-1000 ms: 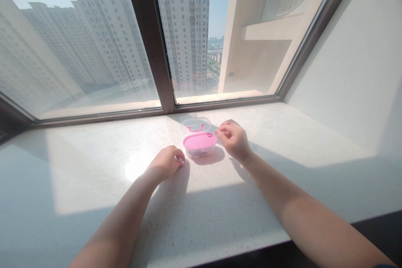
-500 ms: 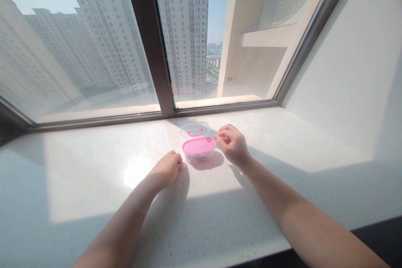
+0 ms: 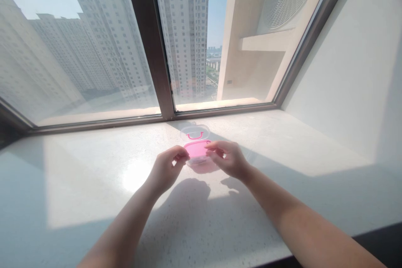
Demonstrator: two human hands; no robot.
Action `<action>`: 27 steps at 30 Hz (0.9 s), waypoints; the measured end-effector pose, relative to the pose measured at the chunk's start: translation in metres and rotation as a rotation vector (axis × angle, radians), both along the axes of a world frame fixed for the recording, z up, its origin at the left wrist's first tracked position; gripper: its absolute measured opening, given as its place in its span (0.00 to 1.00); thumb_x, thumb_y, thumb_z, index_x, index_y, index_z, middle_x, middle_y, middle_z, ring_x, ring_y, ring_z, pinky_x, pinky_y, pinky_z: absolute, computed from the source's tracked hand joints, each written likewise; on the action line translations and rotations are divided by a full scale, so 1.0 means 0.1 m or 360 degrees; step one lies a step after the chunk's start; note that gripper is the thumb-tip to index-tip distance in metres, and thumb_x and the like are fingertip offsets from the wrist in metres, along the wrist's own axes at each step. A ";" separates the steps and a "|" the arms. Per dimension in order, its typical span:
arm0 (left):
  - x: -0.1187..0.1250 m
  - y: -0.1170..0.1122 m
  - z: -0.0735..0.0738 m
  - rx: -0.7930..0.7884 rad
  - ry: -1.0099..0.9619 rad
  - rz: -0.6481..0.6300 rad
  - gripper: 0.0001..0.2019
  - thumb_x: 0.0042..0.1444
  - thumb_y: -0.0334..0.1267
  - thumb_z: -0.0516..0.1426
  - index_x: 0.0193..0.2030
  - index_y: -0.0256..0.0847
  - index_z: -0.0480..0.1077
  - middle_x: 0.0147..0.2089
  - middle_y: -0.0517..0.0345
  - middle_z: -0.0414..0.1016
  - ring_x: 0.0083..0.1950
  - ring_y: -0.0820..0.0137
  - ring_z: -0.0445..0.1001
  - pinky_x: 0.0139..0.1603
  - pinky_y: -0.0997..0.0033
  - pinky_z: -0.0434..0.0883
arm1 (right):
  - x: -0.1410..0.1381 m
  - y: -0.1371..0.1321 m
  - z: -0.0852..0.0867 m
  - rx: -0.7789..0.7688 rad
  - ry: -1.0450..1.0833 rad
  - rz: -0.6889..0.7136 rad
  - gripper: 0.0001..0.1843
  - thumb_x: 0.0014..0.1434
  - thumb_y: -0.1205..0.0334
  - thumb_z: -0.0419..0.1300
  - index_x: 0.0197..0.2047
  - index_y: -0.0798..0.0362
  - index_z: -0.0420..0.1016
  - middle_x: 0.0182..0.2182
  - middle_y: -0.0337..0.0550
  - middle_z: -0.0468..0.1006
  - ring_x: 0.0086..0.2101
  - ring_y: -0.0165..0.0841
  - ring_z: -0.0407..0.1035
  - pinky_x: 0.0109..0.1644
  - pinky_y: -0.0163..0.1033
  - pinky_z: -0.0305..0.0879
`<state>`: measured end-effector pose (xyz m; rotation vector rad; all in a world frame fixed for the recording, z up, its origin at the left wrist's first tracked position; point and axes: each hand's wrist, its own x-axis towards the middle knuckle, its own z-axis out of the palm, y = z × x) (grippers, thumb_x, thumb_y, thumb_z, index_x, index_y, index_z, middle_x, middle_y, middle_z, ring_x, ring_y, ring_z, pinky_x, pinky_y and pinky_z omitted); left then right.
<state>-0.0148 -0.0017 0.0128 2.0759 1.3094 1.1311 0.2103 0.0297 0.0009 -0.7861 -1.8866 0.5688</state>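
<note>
A small clear oval box [image 3: 196, 149] filled with something pink sits on the white stone window sill [image 3: 94, 176], its clear hinged lid [image 3: 194, 132] with a pink handle lying open behind it. My left hand [image 3: 168, 168] is raised just left of the box, its fingertips pinched together. Just right of the box is my right hand [image 3: 228, 159], also lifted off the sill with fingers curled in a pinch. The two pinches face each other in front of the box and hide its near rim. Whatever they hold is too small to make out.
The dark window frame [image 3: 150, 50] and glass run along the back of the sill. A white wall [image 3: 351, 83] closes the right side. The sill's front edge [image 3: 370, 234] drops off at the lower right. Sunlight covers the sill's middle.
Both hands have lifted off the sill and come together in front of the pink box. The left hand rose from a resting fist. The view tilted slightly down.
</note>
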 end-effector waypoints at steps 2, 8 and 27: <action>0.05 -0.02 -0.03 0.0046 0.0080 -0.0106 0.05 0.59 0.32 0.54 0.36 0.40 0.71 0.34 0.57 0.77 0.35 0.70 0.75 0.38 0.70 0.73 | -0.04 -0.05 0.01 -0.0077 -0.0088 0.0157 0.12 0.56 0.63 0.61 0.44 0.55 0.77 0.28 0.41 0.79 0.20 0.26 0.64 0.24 0.32 0.62; 0.13 -0.07 -0.06 0.0071 0.0268 -0.0279 0.05 0.60 0.31 0.54 0.35 0.41 0.71 0.34 0.58 0.77 0.35 0.71 0.74 0.38 0.71 0.71 | -0.10 -0.13 0.06 -0.0171 -0.0415 0.0386 0.10 0.58 0.68 0.56 0.38 0.54 0.79 0.23 0.37 0.75 0.22 0.25 0.61 0.27 0.30 0.58; 0.11 -0.05 -0.08 0.0235 0.0275 -0.0328 0.08 0.59 0.29 0.56 0.42 0.42 0.73 0.38 0.58 0.79 0.37 0.71 0.76 0.39 0.72 0.71 | -0.07 -0.09 0.09 -0.0160 -0.0619 0.0413 0.08 0.50 0.75 0.55 0.26 0.55 0.73 0.18 0.32 0.66 0.21 0.24 0.58 0.26 0.29 0.55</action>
